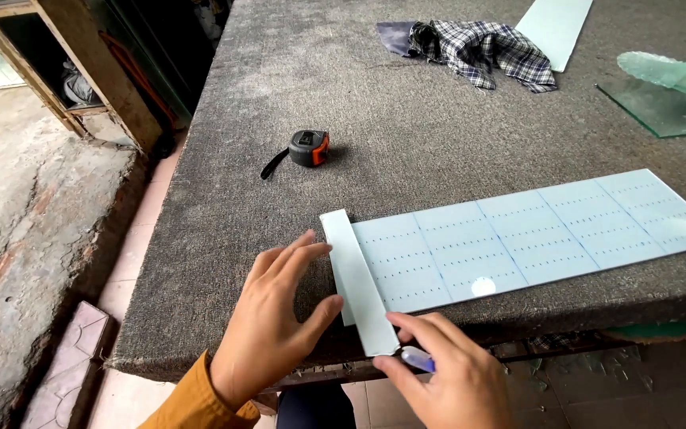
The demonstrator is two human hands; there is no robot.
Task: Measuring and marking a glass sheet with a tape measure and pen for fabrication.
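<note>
While the flat, open left hand [267, 322] steadies a pale strip [356, 280] near the table edge [224, 364], the right hand [446, 373] pinches a small tool [418, 359].

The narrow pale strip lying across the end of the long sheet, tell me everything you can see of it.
The narrow strip is pale blue-white, flat and smooth, looking like glass or tile. It lies slanted across the near end of the long marked sheet, its lower end reaching the table edge. The left hand rests flat against its side; the right hand touches its lower corner.

A glass workshop: carpeted cutting table [438, 119], tape measure [309, 148], glass offcuts [668, 95].
</note>
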